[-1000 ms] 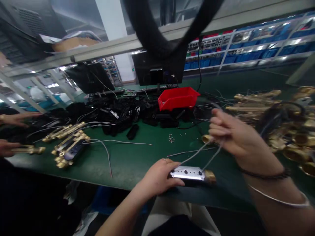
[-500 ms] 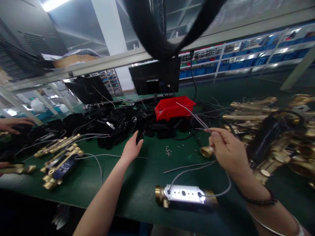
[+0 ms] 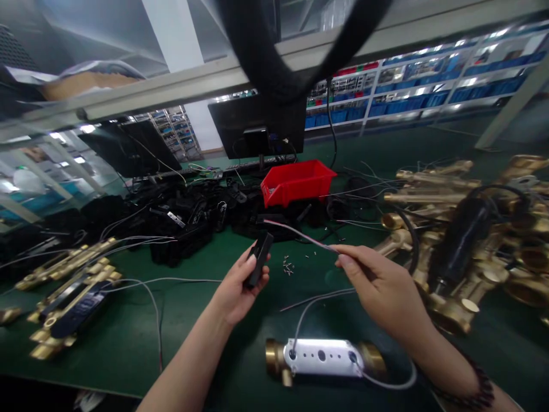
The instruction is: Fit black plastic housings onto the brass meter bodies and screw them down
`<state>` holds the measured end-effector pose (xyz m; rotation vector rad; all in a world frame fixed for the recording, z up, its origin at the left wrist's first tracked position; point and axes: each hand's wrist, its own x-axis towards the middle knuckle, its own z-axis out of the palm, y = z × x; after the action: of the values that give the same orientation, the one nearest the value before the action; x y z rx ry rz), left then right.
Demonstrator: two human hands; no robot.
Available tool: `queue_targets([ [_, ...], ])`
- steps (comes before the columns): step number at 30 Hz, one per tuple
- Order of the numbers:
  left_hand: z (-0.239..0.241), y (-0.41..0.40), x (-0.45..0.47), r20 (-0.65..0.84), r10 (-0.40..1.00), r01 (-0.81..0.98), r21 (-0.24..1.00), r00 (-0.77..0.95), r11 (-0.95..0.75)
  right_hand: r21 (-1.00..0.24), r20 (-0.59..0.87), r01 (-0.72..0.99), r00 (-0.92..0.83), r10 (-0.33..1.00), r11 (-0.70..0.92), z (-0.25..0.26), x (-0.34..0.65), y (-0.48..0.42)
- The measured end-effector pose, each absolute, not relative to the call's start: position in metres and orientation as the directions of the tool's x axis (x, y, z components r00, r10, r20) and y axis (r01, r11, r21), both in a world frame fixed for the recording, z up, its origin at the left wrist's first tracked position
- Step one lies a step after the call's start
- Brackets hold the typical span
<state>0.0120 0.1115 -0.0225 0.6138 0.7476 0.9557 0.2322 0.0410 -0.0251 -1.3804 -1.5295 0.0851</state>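
My left hand (image 3: 242,280) is closed around a small black plastic housing (image 3: 259,258), held tilted above the green bench. Between thumb and fingertips, my right hand (image 3: 377,280) pinches a thin grey cable (image 3: 302,233) whose free end points left toward the housing, apart from it. Below lies a brass pipe body (image 3: 273,357) with a silver mounting plate (image 3: 322,356) on top. Two grey cables come out of holes in that plate; one loops on the right up toward my right hand, and the other has its end lying on the bench.
A red bin (image 3: 298,182) stands behind the hands, with small screws (image 3: 288,266) scattered before it. Black housings (image 3: 193,220) pile up at the back left. Brass fittings (image 3: 433,197) heap on the right, with a black-handled tool (image 3: 461,246) among them. More brass bodies (image 3: 81,306) lie left.
My left hand has lifted the black housing from the pile and brought it nearer. My right hand has shifted left and down, turning the cable end toward the housing. The view has shifted slightly.
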Motion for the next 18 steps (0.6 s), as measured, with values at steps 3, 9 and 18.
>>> queue_targets([
  [3, -0.023, 0.112, 0.011, -0.31, 0.905, -0.499, 0.758, 0.293, 0.421, -0.605, 0.637, 0.707, 0.154, 0.755, 0.366, -0.026, 0.226, 0.04],
  [9, -0.023, 0.113, 0.01, -0.363, 0.819, -0.513, 0.647, 0.444, 0.564, -0.583, 0.706, 0.721, 0.219, 0.674, 0.375, -0.031, 0.218, 0.037],
  [18, -0.027, 0.11, 0.013, -0.234, 0.774, -0.513, 0.632, 0.589, 0.581, -0.431, 0.835, 0.767, 0.139, 0.533, 0.475, -0.026, 0.214, 0.034],
])
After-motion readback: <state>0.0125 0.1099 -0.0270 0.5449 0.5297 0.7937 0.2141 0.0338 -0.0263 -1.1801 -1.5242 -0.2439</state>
